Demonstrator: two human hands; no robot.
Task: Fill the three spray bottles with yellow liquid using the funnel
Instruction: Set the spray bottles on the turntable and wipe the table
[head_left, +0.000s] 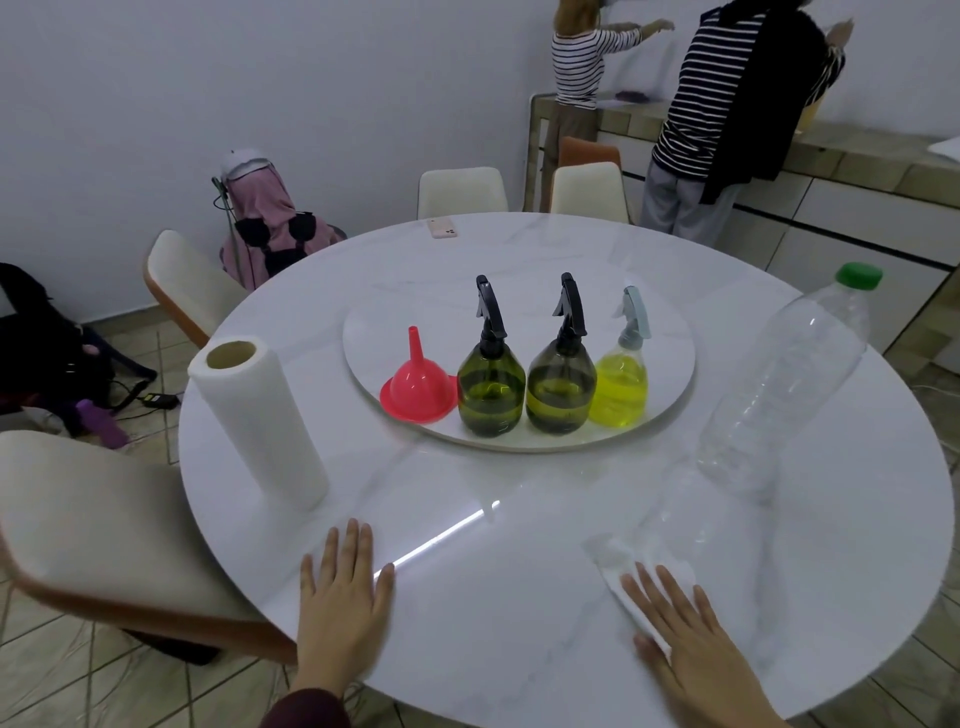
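Note:
Three spray bottles stand in a row on the round turntable. The left dark bottle and the middle dark bottle have black triggers; the right clear bottle has a grey trigger. All three hold yellow liquid. A red funnel sits upside down to their left. A large clear plastic bottle with a green cap stands at the right and looks empty. My left hand lies flat on the table. My right hand presses flat on a white paper towel sheet.
A paper towel roll stands upright at the left of the white round table. A pink phone lies at the far edge. Chairs ring the table. Two people stand at a counter at the back right.

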